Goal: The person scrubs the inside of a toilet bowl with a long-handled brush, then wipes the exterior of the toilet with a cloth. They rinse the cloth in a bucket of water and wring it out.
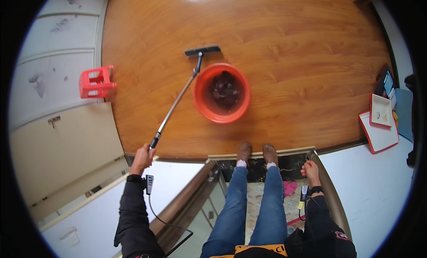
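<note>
My left hand [142, 159] grips the dark handle end of a flat-head floor mop or squeegee [175, 104]. Its metal pole slants up and away to a long grey head [202, 51] lying on the wooden floor, just beyond a bucket. That round orange-red plastic bucket [247, 91] holds murky water and a dark, wet mass, perhaps cloth. Low at the right, beside the brown door frame [328, 188], my right hand [311, 171] has its fingers curled in, with nothing visible in them.
My feet in brown shoes [244, 152] stand at a doorway threshold [290, 153]. A pink plastic stool [96, 82] lies on its side against the left cabinets. An open beige door panel [66, 147] is at left. Red-edged white box parts [380, 131] sit at right.
</note>
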Available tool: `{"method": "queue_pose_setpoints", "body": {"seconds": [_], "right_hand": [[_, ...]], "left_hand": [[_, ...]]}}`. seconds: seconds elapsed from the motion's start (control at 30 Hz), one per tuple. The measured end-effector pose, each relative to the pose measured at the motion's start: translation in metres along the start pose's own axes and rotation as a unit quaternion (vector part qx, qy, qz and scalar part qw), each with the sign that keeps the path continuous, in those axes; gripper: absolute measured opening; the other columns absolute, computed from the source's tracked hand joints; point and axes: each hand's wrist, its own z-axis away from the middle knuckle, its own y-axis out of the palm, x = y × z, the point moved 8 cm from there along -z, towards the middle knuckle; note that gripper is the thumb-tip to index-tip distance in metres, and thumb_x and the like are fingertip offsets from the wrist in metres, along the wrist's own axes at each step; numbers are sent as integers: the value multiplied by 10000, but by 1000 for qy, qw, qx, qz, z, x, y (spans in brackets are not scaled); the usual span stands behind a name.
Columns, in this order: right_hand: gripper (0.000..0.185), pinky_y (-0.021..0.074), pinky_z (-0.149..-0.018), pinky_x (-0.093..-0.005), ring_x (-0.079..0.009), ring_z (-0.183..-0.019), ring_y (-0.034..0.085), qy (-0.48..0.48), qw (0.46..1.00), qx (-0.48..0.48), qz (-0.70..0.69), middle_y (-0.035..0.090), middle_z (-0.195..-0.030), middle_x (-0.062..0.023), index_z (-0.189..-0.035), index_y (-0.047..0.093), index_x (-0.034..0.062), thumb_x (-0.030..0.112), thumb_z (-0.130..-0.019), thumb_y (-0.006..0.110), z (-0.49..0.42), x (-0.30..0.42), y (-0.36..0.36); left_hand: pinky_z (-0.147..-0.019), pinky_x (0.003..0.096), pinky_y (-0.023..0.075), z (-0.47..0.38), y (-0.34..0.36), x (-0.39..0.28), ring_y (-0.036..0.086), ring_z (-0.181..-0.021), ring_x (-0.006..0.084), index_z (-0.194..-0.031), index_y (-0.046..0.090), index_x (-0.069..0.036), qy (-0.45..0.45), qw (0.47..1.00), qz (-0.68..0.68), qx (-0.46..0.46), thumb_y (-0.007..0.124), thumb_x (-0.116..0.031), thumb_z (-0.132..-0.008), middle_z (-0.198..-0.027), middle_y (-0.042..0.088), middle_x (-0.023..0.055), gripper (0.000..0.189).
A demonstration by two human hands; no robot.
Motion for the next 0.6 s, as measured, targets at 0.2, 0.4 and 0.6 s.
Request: {"method": "queue_pose_setpoints", "body": {"seconds": [0.2, 0.4, 0.6], "right_hand": [[226, 482, -449, -275, -145, -544, 613, -25, 999, -34, -4, 619, -738, -68, -1079, 588, 6, 115, -886, 543, 61, 5, -7], [247, 500, -469, -278, -153, -564, 614, -58, 998, -24, -25, 630, -783, -86, -1109, 577, -21, 103, -905, 516, 115, 10, -3], [267, 519, -492, -281, -153, -591, 625, -28, 997, -71, -4, 631, -819, -93, -1143, 564, -15, 137, -931, 508, 177, -36, -5]], "left_hand": [[-753, 528, 499, -1, 3, 68, 632, -892, 422, -1026, 576, -83, -28, 993, -103, -56, 601, -172, -835, -919, 662, 223, 212], [-786, 523, 493, 19, 48, 102, 623, -947, 419, -1157, 542, -115, -45, 996, -71, -25, 558, -42, -792, -961, 659, 221, 372], [-823, 512, 491, 24, 47, 99, 600, -1020, 409, -1293, 455, -115, -37, 996, -71, -28, 677, -133, -764, -1112, 617, 209, 574]]}}
